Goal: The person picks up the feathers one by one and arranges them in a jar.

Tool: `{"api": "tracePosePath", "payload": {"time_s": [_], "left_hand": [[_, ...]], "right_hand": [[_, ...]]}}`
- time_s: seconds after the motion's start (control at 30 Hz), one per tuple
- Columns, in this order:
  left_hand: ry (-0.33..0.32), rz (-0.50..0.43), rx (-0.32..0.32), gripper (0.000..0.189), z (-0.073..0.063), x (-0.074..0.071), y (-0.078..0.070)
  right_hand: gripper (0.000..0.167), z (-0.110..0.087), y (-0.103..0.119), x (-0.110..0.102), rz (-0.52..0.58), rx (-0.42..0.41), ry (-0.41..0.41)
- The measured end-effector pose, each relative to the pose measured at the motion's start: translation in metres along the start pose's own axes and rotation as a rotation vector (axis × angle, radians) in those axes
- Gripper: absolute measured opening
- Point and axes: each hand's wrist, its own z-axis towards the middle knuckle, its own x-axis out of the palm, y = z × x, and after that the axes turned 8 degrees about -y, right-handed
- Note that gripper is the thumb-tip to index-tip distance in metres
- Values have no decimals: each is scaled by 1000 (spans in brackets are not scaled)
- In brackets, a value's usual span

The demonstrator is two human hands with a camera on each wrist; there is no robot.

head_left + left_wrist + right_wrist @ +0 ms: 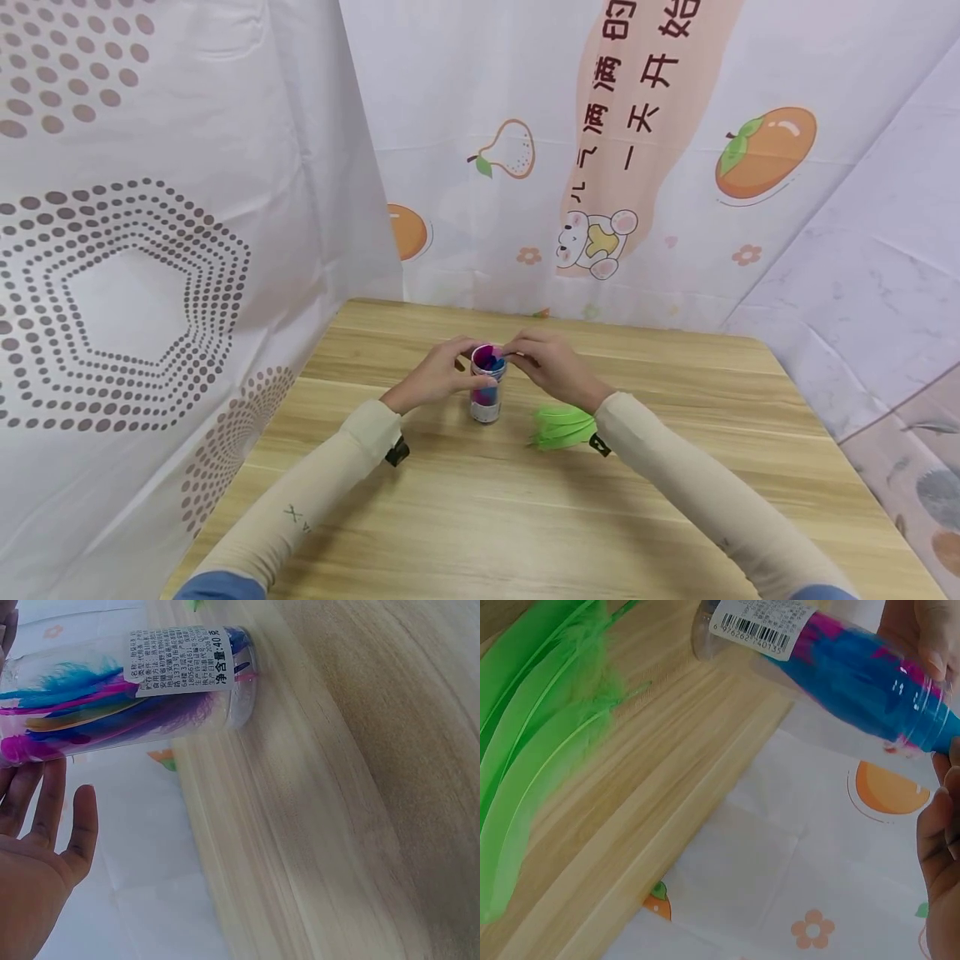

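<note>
Jar (486, 410) upright, far part of table (487, 517); left hand (437, 377) fingers round its upper part. Right hand (553, 367) fingers pinch blue feather (940, 733) at the mouth — best kept lengthwise, jar braced, vanes unbent.

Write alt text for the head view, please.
A left hand holds a clear jar while the right hand pinches colorful feathers at its mouth. Loose green feathers lie on the wooden table near the right wrist.
</note>
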Motion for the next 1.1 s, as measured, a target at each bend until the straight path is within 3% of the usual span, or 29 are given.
{"api": "tracePosePath", "payload": {"time_s": [0.6, 1.1], "left_hand": [[-2, 3, -20, 55, 1, 0, 3], [4, 0, -27, 60, 1, 0, 3]], "right_hand": [[15, 3, 2, 9, 5, 15, 28], [13, -12, -7, -9, 5, 27, -25]]}}
